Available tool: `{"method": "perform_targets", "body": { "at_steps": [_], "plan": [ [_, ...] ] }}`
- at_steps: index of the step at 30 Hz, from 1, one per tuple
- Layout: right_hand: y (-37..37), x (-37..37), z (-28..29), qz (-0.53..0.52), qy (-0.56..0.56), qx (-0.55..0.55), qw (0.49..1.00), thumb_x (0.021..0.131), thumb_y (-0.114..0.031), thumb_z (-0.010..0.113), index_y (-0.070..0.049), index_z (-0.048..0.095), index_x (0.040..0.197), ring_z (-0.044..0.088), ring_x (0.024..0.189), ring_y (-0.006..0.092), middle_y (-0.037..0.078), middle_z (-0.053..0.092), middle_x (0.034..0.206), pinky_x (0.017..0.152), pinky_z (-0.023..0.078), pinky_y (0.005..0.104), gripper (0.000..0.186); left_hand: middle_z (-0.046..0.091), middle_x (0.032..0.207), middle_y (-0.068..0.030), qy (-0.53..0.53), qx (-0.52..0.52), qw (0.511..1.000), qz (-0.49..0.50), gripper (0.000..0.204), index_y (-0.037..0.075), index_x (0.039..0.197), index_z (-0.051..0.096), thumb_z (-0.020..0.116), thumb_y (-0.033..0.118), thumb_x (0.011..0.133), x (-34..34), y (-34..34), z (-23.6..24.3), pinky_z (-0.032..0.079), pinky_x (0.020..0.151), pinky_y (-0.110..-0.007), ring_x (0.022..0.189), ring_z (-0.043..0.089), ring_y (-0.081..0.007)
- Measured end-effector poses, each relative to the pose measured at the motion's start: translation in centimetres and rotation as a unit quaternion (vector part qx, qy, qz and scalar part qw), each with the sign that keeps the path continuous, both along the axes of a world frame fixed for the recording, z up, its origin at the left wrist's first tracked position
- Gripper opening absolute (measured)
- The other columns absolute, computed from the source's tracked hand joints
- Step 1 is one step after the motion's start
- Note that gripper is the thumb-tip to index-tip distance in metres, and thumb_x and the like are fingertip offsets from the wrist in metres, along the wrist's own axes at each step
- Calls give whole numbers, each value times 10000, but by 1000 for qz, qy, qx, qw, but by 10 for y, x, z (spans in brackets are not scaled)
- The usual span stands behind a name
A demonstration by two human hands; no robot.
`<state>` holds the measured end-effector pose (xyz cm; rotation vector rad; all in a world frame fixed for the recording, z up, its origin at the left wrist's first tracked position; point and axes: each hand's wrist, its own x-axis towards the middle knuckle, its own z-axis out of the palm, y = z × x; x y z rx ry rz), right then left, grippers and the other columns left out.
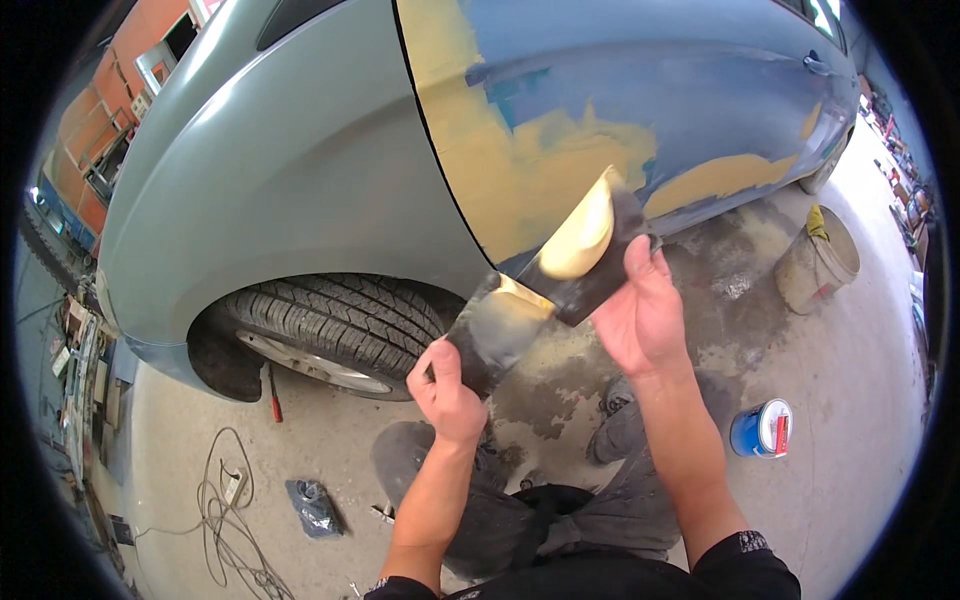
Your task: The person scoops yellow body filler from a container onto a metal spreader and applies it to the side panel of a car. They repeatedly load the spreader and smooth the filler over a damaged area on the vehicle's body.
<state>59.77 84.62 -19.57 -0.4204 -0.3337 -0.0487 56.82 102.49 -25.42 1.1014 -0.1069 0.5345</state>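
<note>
My left hand (448,398) is closed round a dark, flat filler spreader (484,345) with yellow putty along its upper edge. In my right hand (645,318) is a second dark spreader (602,283), gripped between thumb and fingers. A thick heap of pale yellow putty (578,240) lies on it. The two spreaders meet or overlap in front of me; whether they touch I cannot tell. Beyond them stands a car door (720,110), blue-grey with wide patches of yellow filler (500,175) on its front and lower parts.
To the left are the grey-green fender (290,170) and a turned tyre (345,320). A blue can (755,432) and a dirty bucket (815,265) with a yellow cloth stand to the right. A cable (215,510), a black plastic bag (314,508) and a red-handled tool (276,405) lie on the floor.
</note>
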Motion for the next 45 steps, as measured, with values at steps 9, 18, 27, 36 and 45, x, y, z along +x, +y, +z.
{"method": "perform_targets", "body": {
  "at_steps": [9, 18, 27, 36, 45],
  "plan": [
    [-3, -23, -21, -172, -80, -653, 733, 976, -117, 512, -16, 598, 1203, 513, 841, 93, 17, 588, 966, 740, 430, 232, 262, 616, 817, -31, 26, -41, 998, 27, 408, -59, 886, 636, 497, 312, 988, 2, -1, 7, 426, 676, -235, 733, 531, -104],
    [34, -30, -22, -300, -64, -491, 815, 934, -47, 552, -11, 622, 1161, 580, 839, 142, 84, 606, 1001, 748, 465, 244, 241, 668, 872, -203, -169, 274, 938, 129, 332, -127, 975, 632, 522, 185, 957, -2, -12, 1, 494, 730, -321, 776, 641, -259],
    [35, -34, -46, -166, -98, -532, 824, 943, -79, 551, -31, 644, 1137, 598, 897, 155, 70, 639, 989, 749, 484, 254, 220, 677, 923, -170, -101, 243, 950, 170, 384, -107, 992, 638, 467, 237, 991, 5, 2, 1, 492, 738, -301, 814, 635, -218],
    [-2, 7, -7, 15, 16, -57, 998, 987, -175, 475, -11, 469, 1293, 541, 1150, 198, 76, 583, 1212, 1002, 445, 386, 347, 533, 716, 43, 46, -17, 998, -31, 369, 10, 741, 572, 509, 278, 986, 6, -9, -3, 351, 610, -214, 667, 447, -59],
    [8, -20, -27, -294, -83, -592, 746, 912, 0, 544, -29, 636, 1155, 574, 825, 157, 97, 612, 1018, 732, 467, 245, 261, 638, 892, -45, 17, 35, 997, 59, 410, -86, 980, 635, 485, 296, 994, 5, -1, 5, 448, 720, -254, 794, 551, -105]
  ]
}}
